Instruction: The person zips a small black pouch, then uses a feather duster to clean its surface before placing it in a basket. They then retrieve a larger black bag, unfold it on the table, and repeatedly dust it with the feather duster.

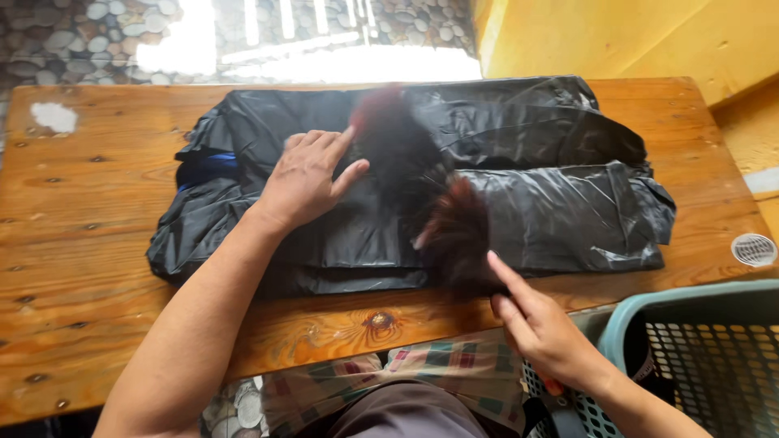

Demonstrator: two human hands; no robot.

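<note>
A crumpled black plastic bag (519, 162) lies spread across a wooden table (89, 243). Over its middle runs a dark, reddish-brown fuzzy strip (398, 154), blurred by motion. My left hand (304, 178) rests flat on the bag with fingers apart, its index finger and thumb next to the strip's upper part. My right hand (535, 324) is at the table's near edge, with index finger and thumb pinching the strip's lower end. A bit of blue material (213, 161) shows at the bag's left edge.
A teal plastic basket (649, 316) with a perforated wall stands at the lower right, against the table's edge. A yellow wall (617, 36) rises at the upper right. A pebble floor (65, 40) lies beyond the table, and a round drain (753, 249) sits at the right.
</note>
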